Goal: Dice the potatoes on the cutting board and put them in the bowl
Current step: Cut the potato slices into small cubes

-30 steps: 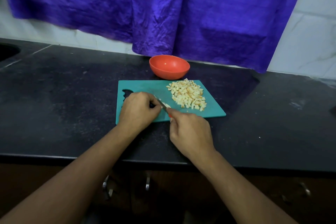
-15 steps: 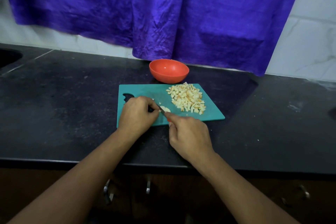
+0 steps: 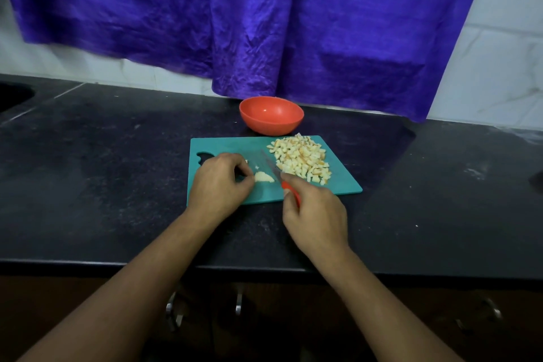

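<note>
Black stone makes up the surface (image 3: 117,185), with a big purple cloth (image 3: 264,23) hanging behind it. Near the middle of the frame lies a green cutting board (image 3: 220,147), and just above it sits an orange bowl (image 3: 270,114) with nothing in it yet. A pile of potato cubes (image 3: 299,159) covers the right part of the board. One small potato piece (image 3: 264,177) is left to cut, lying between the two hands with its long side running left to right. The left hand (image 3: 219,185) has its fingers curled and pinches the left end of that piece. The right hand (image 3: 316,211) is wrapped around the red handle of a knife (image 3: 271,166). Its blade points up and to the left, sitting just right of the piece and left of the pile. So the next cut, I think, needs the blade to go a little left and down across the piece.
</note>
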The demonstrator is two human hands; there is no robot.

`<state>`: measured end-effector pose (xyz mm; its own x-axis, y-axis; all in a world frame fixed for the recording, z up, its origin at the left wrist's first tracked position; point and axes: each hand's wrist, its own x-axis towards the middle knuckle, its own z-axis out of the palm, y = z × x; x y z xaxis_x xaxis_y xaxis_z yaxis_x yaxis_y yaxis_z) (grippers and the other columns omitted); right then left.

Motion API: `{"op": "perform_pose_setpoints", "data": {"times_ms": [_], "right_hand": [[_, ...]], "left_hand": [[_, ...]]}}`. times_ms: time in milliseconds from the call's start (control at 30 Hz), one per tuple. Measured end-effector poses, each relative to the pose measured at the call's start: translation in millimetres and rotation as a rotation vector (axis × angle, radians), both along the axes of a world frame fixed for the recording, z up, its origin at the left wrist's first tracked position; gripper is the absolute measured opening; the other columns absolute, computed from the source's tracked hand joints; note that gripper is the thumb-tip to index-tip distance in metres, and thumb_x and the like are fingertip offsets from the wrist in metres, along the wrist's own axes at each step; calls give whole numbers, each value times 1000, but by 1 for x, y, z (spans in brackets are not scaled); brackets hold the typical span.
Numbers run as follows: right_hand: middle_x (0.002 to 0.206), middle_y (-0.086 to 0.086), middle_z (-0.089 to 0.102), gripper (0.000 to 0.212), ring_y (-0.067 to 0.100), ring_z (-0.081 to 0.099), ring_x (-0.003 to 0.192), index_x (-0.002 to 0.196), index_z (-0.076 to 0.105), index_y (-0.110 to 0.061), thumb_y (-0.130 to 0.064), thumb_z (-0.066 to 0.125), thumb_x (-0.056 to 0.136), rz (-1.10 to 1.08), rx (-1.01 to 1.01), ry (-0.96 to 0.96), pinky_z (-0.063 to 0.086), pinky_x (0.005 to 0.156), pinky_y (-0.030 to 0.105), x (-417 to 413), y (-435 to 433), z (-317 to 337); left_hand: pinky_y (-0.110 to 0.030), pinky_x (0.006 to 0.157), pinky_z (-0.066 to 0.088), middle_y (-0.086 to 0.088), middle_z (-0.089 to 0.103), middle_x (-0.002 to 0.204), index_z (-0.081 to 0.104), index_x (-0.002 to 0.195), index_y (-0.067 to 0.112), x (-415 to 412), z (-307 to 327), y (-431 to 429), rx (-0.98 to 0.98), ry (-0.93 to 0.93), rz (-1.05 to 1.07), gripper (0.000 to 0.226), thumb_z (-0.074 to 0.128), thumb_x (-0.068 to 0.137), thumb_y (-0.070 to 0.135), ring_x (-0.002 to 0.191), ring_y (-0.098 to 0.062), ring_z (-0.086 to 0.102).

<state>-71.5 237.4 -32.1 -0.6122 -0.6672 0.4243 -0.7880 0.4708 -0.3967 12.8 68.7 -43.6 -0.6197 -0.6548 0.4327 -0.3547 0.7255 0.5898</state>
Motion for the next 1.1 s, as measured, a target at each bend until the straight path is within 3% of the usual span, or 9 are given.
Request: {"op": "perform_pose_setpoints", "data": {"times_ms": [167,267,333,433,567,667,800,1000,1100], "right_hand": [[92,-11,68,42,6,55,76,144,53,-38,-34,47,103,-71,92,11,46,64,27,-1,-3,-1],[96,-13,70,40,4,58,77,143,55,-37,-35,49,103,-88,0,-91,44,65,25,-7,-3,-1],[90,-14,69,38,3,59,71,141,58,-37,-36,51,103,-97,-67,-162,45,62,24,-11,-3,-2],[80,-14,66,36,4,58,63,137,61,-37,-35,53,102,-98,-134,-226,43,55,22,-14,-3,-5],[84,-14,66,34,5,59,65,136,61,-37,-36,54,102,-94,-159,-256,44,56,23,-16,-3,-6],[87,-15,67,35,5,60,65,136,61,-36,-35,55,102,-94,-168,-277,50,57,26,-18,-4,-6],[87,-15,68,35,6,61,65,137,60,-37,-37,55,102,-89,-155,-282,56,62,31,-18,-2,-5],[102,-13,72,37,3,63,79,138,60,-36,-38,53,102,-83,-135,-247,57,73,31,-16,-3,-4],[96,-11,71,38,6,62,80,140,58,-39,-37,50,102,-63,-48,-168,54,69,31,-11,-3,-3]], "left_hand": [[-31,93,55,16,73,112,74,116,28,-2,10,-13,3,-139,-104,39,61,87,5,94,-3,65],[-30,98,51,15,65,129,68,130,34,-8,25,-30,-112,-320,-293,58,59,85,-1,110,-8,61],[-28,96,51,17,60,132,64,135,39,-14,38,-37,-122,-448,-448,68,59,83,-5,109,-6,59],[-25,93,51,20,59,132,64,133,43,-24,52,-40,-140,-592,-611,72,59,84,-8,108,-6,60],[-18,87,47,22,58,124,69,127,41,-33,55,-43,-164,-626,-664,59,66,88,-3,101,1,58],[-7,81,39,20,57,118,70,128,37,-32,53,-44,-210,-607,-649,50,69,91,3,92,8,54],[-29,92,49,14,61,118,69,130,36,-26,49,-42,-248,-609,-570,42,70,94,16,96,-1,56],[-33,91,51,13,64,112,73,122,34,-15,29,-13,-224,-439,-277,28,71,94,38,105,-10,60],[-38,90,54,10,67,113,75,117,33,-17,19,1,-184,-351,-112,27,73,91,42,106,-13,62]]}}
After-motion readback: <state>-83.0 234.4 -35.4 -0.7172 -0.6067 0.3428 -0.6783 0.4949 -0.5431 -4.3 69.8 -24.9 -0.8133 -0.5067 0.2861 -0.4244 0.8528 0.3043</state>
